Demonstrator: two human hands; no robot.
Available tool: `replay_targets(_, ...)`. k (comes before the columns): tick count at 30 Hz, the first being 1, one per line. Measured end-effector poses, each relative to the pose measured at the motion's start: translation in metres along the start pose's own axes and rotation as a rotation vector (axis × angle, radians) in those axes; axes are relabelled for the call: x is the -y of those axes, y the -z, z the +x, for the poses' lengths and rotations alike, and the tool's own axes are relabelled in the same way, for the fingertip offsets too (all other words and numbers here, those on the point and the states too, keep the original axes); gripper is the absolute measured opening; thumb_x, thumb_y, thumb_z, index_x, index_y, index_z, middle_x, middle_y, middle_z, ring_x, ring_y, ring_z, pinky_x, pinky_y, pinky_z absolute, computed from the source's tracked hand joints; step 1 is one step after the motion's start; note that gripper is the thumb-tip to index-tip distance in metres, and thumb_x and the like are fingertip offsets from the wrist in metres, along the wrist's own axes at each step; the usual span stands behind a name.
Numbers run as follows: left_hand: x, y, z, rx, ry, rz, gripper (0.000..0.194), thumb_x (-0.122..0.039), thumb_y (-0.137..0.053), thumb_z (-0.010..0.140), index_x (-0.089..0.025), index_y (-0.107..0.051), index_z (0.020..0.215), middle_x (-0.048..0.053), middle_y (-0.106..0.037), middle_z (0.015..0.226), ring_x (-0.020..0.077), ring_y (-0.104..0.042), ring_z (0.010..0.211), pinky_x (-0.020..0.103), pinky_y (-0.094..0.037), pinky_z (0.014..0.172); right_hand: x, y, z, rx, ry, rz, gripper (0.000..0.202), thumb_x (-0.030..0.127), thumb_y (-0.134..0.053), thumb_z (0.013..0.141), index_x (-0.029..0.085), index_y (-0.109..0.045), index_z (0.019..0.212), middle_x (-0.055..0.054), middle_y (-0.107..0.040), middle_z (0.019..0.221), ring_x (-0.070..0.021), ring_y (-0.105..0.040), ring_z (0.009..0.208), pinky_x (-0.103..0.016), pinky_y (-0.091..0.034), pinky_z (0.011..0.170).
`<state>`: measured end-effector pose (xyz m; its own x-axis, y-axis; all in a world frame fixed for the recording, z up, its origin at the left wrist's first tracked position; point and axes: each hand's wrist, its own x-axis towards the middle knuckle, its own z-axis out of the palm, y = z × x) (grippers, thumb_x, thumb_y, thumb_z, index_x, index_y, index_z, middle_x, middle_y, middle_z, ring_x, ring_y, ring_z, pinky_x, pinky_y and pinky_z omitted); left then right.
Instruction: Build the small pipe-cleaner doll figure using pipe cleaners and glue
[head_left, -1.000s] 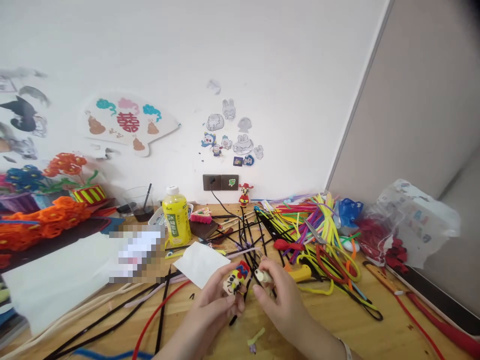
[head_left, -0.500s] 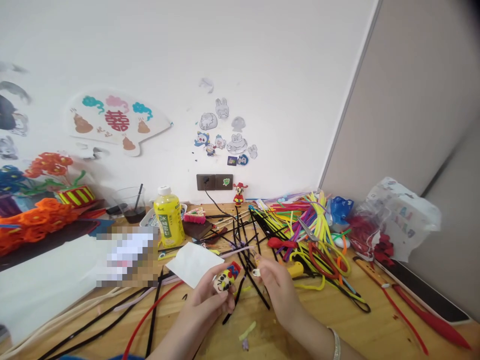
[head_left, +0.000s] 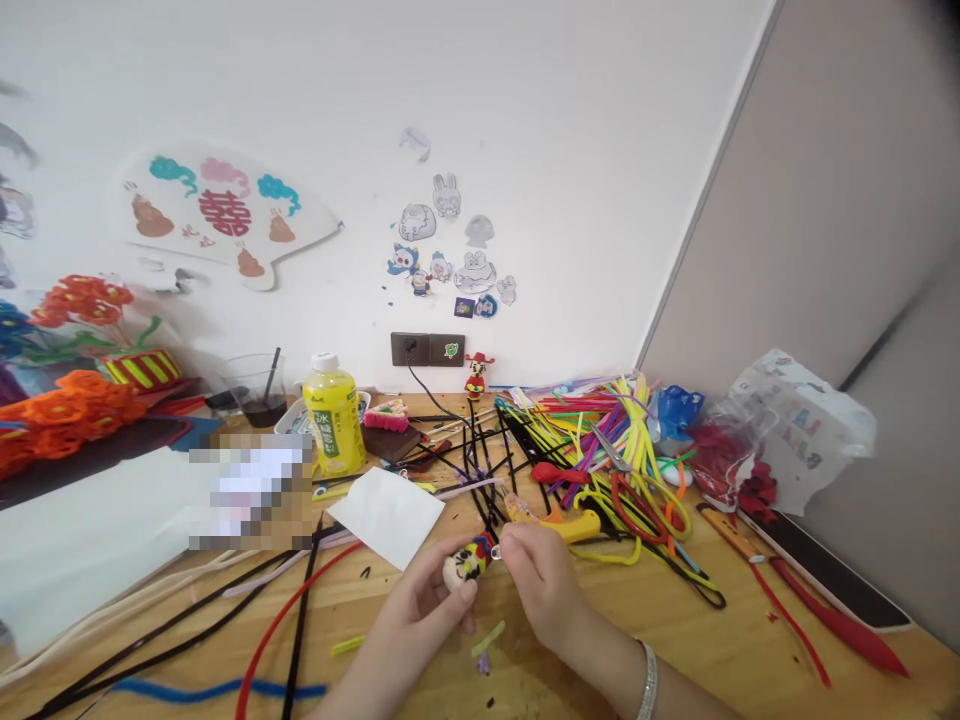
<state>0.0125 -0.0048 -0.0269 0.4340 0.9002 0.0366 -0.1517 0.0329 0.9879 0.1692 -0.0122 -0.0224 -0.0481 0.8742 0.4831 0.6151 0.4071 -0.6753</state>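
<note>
My left hand [head_left: 431,590] is closed around a small pipe-cleaner doll [head_left: 466,566] with a pale face and yellow, blue and red parts. Its face points up toward me, and the doll lies tilted with its red and blue end to the right. At that end, my right hand [head_left: 541,575] pinches a small whitish, shiny piece [head_left: 496,552], too small to name. A yellow tool like a glue gun [head_left: 577,527] lies just beyond my right hand. Black pipe cleaners [head_left: 474,450] are spread out behind the doll.
A yellow drink bottle [head_left: 335,418] and a white paper sheet [head_left: 387,515] are to the left. Scissors [head_left: 611,447] rest on a pile of colored pipe cleaners [head_left: 577,425]. A red-hatted doll [head_left: 476,378] stands by the wall. A red-handled knife [head_left: 832,615] lies at right.
My right hand has come in toward the doll, bringing the whitish piece to its red and blue end. The doll has turned and shifted slightly right. The view has moved a little.
</note>
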Motion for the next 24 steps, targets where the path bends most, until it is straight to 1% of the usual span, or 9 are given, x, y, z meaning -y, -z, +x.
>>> replay_targets(3, -0.002, -0.004, -0.002, 0.011, 0.011, 0.019, 0.052, -0.044, -0.065, 0.067, -0.015, -0.054, 0.109, -0.004, -0.055, 0.057, 0.0137, -0.051, 0.053, 0.025, -0.038, 0.055, 0.002, 0.002, 0.000, 0.013, 0.010, -0.039, 0.036, 0.033, -0.032, 0.085, 0.020, -0.027, 0.052, 0.004, -0.031, 0.048, -0.0102, -0.033, 0.047, -0.024, -0.021, 0.047)
replay_targets(6, -0.003, -0.005, -0.003, 0.017, 0.019, -0.003, 0.054, -0.045, -0.065, 0.067, -0.014, -0.055, 0.109, -0.004, -0.054, 0.054, 0.0130, -0.049, 0.050, 0.025, -0.038, 0.055, 0.004, 0.005, 0.001, 0.011, 0.081, -0.113, 0.036, 0.033, -0.034, 0.084, 0.019, -0.031, 0.051, 0.004, -0.033, 0.048, -0.0098, -0.034, 0.047, -0.024, -0.021, 0.048)
replay_targets(8, 0.001, -0.005, -0.002, 0.020, 0.018, -0.038, 0.054, -0.045, -0.067, 0.065, -0.014, -0.055, 0.108, -0.004, -0.054, 0.054, 0.0123, -0.048, 0.049, 0.025, -0.037, 0.053, 0.005, 0.005, 0.001, 0.005, 0.112, -0.150, 0.036, 0.032, -0.034, 0.083, 0.018, -0.033, 0.051, 0.004, -0.033, 0.047, -0.0097, -0.034, 0.047, -0.024, -0.021, 0.048)
replay_targets(11, 0.010, -0.004, 0.000, 0.011, 0.025, -0.123, 0.055, -0.040, -0.073, 0.059, -0.017, -0.056, 0.106, -0.003, -0.055, 0.063, 0.0105, -0.047, 0.050, 0.024, -0.037, 0.050, 0.004, 0.002, 0.000, 0.013, 0.102, -0.167, 0.037, 0.032, -0.035, 0.084, 0.018, -0.034, 0.050, 0.004, -0.033, 0.047, -0.0095, -0.035, 0.046, -0.024, -0.020, 0.046)
replay_targets(12, 0.012, -0.004, 0.000, -0.012, 0.019, -0.148, 0.055, -0.038, -0.075, 0.057, -0.018, -0.056, 0.105, -0.003, -0.056, 0.067, 0.0099, -0.046, 0.051, 0.023, -0.037, 0.050, 0.003, 0.000, 0.000, 0.019, 0.098, -0.165, 0.037, 0.033, -0.034, 0.084, 0.018, -0.034, 0.050, 0.004, -0.033, 0.047, -0.0096, -0.035, 0.046, -0.024, -0.020, 0.046)
replay_targets(15, 0.012, -0.005, -0.001, -0.058, 0.034, -0.100, 0.050, -0.039, -0.074, 0.058, -0.018, -0.058, 0.100, 0.000, -0.059, 0.074, 0.0118, -0.048, 0.055, 0.024, -0.039, 0.050, 0.004, -0.002, -0.001, 0.021, 0.092, -0.138, 0.037, 0.034, -0.033, 0.085, 0.018, -0.037, 0.051, 0.003, -0.037, 0.048, -0.0101, -0.038, 0.047, -0.024, -0.021, 0.047)
replay_targets(16, 0.010, -0.005, -0.001, -0.073, 0.035, -0.070, 0.047, -0.039, -0.073, 0.059, -0.018, -0.060, 0.099, 0.001, -0.060, 0.076, 0.0134, -0.050, 0.058, 0.025, -0.041, 0.053, 0.004, -0.001, -0.001, 0.019, 0.089, -0.131, 0.037, 0.034, -0.033, 0.084, 0.018, -0.038, 0.051, 0.003, -0.038, 0.048, -0.0103, -0.039, 0.048, -0.024, -0.022, 0.047)
replay_targets(19, 0.006, -0.007, -0.003, -0.096, 0.008, -0.025, 0.039, -0.036, -0.073, 0.059, -0.019, -0.063, 0.092, 0.003, -0.063, 0.083, 0.0194, -0.055, 0.075, 0.029, -0.045, 0.067, 0.007, 0.002, -0.002, 0.020, 0.075, -0.122, 0.034, 0.035, -0.036, 0.081, 0.018, -0.038, 0.051, 0.003, -0.037, 0.047, -0.0102, -0.038, 0.047, -0.024, -0.021, 0.047)
replay_targets(24, 0.008, -0.011, -0.007, -0.041, 0.046, -0.114, 0.036, -0.037, -0.069, 0.064, -0.023, -0.060, 0.096, 0.003, -0.062, 0.092, 0.0225, -0.054, 0.090, 0.034, -0.045, 0.078, 0.009, 0.005, -0.001, 0.056, 0.049, -0.086, 0.028, 0.029, -0.038, 0.076, 0.018, -0.038, 0.051, 0.004, -0.037, 0.047, -0.0101, -0.038, 0.047, -0.023, -0.022, 0.047)
